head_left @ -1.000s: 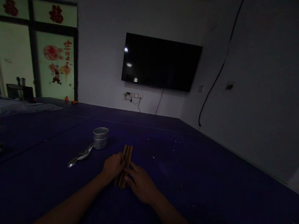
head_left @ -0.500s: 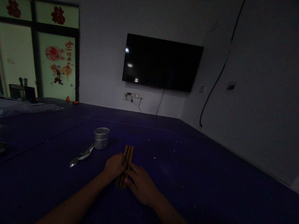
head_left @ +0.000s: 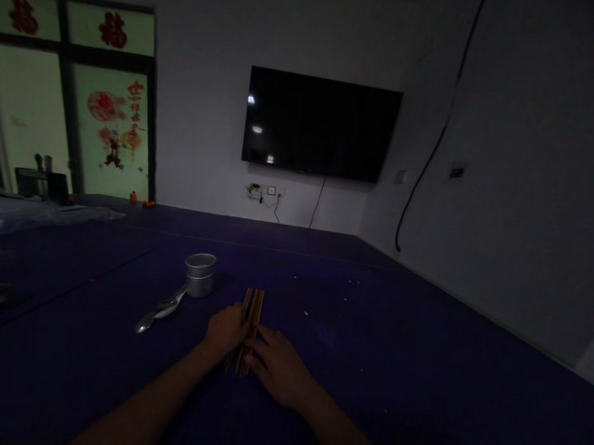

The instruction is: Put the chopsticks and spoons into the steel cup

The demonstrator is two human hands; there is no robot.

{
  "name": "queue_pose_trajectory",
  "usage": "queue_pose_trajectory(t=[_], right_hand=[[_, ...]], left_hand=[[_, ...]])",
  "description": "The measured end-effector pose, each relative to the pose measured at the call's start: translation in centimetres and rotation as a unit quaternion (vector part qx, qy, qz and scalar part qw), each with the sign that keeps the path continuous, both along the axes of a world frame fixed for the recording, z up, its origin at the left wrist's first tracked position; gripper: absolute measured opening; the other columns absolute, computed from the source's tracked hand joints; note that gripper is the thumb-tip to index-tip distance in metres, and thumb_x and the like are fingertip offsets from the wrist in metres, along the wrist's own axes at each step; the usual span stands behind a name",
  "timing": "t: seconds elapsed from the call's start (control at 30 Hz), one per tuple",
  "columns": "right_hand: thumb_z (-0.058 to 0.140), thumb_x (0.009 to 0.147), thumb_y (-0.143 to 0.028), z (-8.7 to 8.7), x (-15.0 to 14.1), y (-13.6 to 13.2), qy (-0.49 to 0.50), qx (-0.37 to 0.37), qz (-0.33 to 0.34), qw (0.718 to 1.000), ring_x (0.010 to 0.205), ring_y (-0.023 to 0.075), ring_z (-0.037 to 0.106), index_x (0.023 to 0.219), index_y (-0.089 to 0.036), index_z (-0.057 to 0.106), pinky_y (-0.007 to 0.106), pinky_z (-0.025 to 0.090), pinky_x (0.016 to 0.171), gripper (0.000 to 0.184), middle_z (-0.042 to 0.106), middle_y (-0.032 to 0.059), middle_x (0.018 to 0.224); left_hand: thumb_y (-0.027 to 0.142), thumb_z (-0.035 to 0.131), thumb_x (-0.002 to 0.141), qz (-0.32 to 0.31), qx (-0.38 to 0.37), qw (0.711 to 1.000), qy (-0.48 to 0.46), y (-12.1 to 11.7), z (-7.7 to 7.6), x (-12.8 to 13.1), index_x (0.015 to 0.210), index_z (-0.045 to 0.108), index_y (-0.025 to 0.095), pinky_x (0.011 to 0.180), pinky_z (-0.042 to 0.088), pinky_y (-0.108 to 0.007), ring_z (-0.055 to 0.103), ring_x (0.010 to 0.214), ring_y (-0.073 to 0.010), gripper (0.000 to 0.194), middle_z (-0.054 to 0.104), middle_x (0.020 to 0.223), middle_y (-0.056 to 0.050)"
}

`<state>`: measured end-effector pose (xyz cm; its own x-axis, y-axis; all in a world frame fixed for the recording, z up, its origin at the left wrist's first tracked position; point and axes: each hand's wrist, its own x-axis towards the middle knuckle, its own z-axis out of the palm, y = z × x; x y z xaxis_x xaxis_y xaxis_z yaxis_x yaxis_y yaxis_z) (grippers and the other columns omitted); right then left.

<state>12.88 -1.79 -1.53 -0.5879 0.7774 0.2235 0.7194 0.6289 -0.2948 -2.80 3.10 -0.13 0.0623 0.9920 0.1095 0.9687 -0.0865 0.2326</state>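
In the lower middle of the frame, the chopsticks lie between the 2 hands on the dark purple-blue table. The left hand curls its fingers at their left edge, whether clamped I cannot tell, while the right hand, fingers slightly apart, touches their right side. Thin, straight and yellowish-brown with darker streaks, they lie side by side, far ends nearly level.

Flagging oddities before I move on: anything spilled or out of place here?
Yes: small white scraps lie scattered on the table, right of the sticks. They look like stray litter, though too small to identify.
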Motion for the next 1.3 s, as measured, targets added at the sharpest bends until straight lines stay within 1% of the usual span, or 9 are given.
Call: queue_pose_trajectory(t=[0.13, 0.27, 0.43, 0.57, 0.8, 0.93, 1.03, 1.17, 1.3], right_hand=[[0.033, 0.094, -0.043, 0.1, 0.0, -0.1, 0.000, -0.002, 0.002, 1.000, 0.129, 0.0254, 0.037, 0.128, -0.029, 0.049, 0.049, 0.027, 0.106, 0.040, 0.037, 0.0073, 0.144], [0.034, 0.094, -0.043, 0.1, 0.0, -0.1, 0.004, -0.005, 0.000, 1.000, 0.129, 0.0252, 0.037, 0.128, -0.028, 0.049, 0.049, 0.027, 0.105, 0.041, 0.039, 0.0078, 0.143], [0.034, 0.094, -0.042, 0.2, -0.1, -0.3, 0.003, -0.008, -0.003, 1.000, 0.129, 0.0262, 0.037, 0.128, -0.029, 0.050, 0.050, 0.027, 0.105, 0.040, 0.039, 0.0079, 0.143], [0.034, 0.094, -0.043, 0.1, -0.1, -0.2, 0.002, -0.007, -0.003, 1.000, 0.129, 0.0267, 0.037, 0.129, -0.029, 0.048, 0.050, 0.027, 0.105, 0.041, 0.040, 0.0080, 0.142], [0.035, 0.093, -0.043, -0.3, 0.0, 0.2, -0.015, 0.001, -0.002, 1.000, 0.130, 0.0277, 0.034, 0.130, -0.030, 0.047, 0.051, 0.028, 0.104, 0.041, 0.033, 0.0082, 0.146], [0.035, 0.093, -0.042, 0.0, 0.0, -0.1, -0.012, -0.009, -0.008, 1.000, 0.130, 0.0268, 0.035, 0.130, -0.030, 0.047, 0.051, 0.026, 0.105, 0.040, 0.036, 0.0081, 0.145], [0.036, 0.093, -0.042, 0.3, -0.1, -0.3, -0.018, -0.018, -0.011, 1.000, 0.130, 0.0273, 0.035, 0.131, -0.030, 0.047, 0.052, 0.025, 0.105, 0.041, 0.036, 0.0086, 0.144], [0.035, 0.093, -0.044, 0.3, -0.2, -0.3, -0.021, -0.018, -0.008, 1.000, 0.131, 0.0274, 0.033, 0.132, -0.031, 0.046, 0.052, 0.024, 0.105, 0.042, 0.034, 0.0082, 0.146], [0.034, 0.093, -0.046, 0.0, -0.2, -0.3, -0.025, -0.012, -0.009, 1.000, 0.132, 0.0289, 0.032, 0.130, -0.032, 0.047, 0.053, 0.024, 0.105, 0.042, 0.032, 0.0084, 0.147]], left_hand=[[0.036, 0.043, 0.084, 0.004, 0.007, 1.000, 0.000, 0.0, -0.1, 0.0, 0.098, 0.056, 0.016, 0.072, 0.048, -0.029, 0.066, 0.087, -0.0226, 0.027, 0.068, 0.097, -0.011], [0.034, 0.044, 0.084, 0.005, 0.000, 1.000, 0.010, 0.0, 0.0, -0.1, 0.097, 0.057, 0.016, 0.072, 0.048, -0.029, 0.066, 0.087, -0.0217, 0.026, 0.068, 0.098, -0.010], [0.034, 0.042, 0.085, -0.007, 0.000, 0.999, 0.033, 0.0, 0.2, -0.2, 0.096, 0.059, 0.015, 0.074, 0.049, -0.031, 0.066, 0.089, -0.0239, 0.028, 0.068, 0.100, -0.012], [0.030, 0.040, 0.086, -0.020, 0.002, 0.999, 0.044, 0.0, 0.2, -0.2, 0.098, 0.060, 0.015, 0.076, 0.049, -0.032, 0.066, 0.091, -0.0242, 0.029, 0.068, 0.099, -0.013], [0.031, 0.038, 0.087, -0.024, 0.000, 0.998, 0.050, 0.0, 0.2, -0.2, 0.104, 0.059, 0.014, 0.078, 0.049, -0.031, 0.066, 0.093, -0.0235, 0.032, 0.069, 0.098, -0.013], [0.034, 0.039, 0.087, -0.023, -0.001, 0.998, 0.052, 0.0, 0.3, -0.1, 0.102, 0.060, 0.013, 0.078, 0.049, -0.032, 0.065, 0.094, -0.0254, 0.033, 0.068, 0.098, -0.015], [0.033, 0.040, 0.087, -0.019, 0.001, 0.999, 0.049, -0.1, 0.5, -0.1, 0.101, 0.061, 0.013, 0.078, 0.048, -0.033, 0.065, 0.094, -0.0261, 0.032, 0.068, 0.098, -0.015], [0.030, 0.039, 0.087, 0.001, 0.003, 0.999, 0.035, -0.2, 0.9, -0.1, 0.099, 0.061, 0.013, 0.075, 0.048, -0.032, 0.065, 0.091, -0.0245, 0.030, 0.068, 0.097, -0.014], [0.033, 0.038, 0.087, 0.007, 0.011, 1.000, 0.010, -0.2, 0.9, -0.1, 0.096, 0.062, 0.016, 0.073, 0.047, -0.027, 0.065, 0.089, -0.0208, 0.031, 0.069, 0.098, -0.011]])
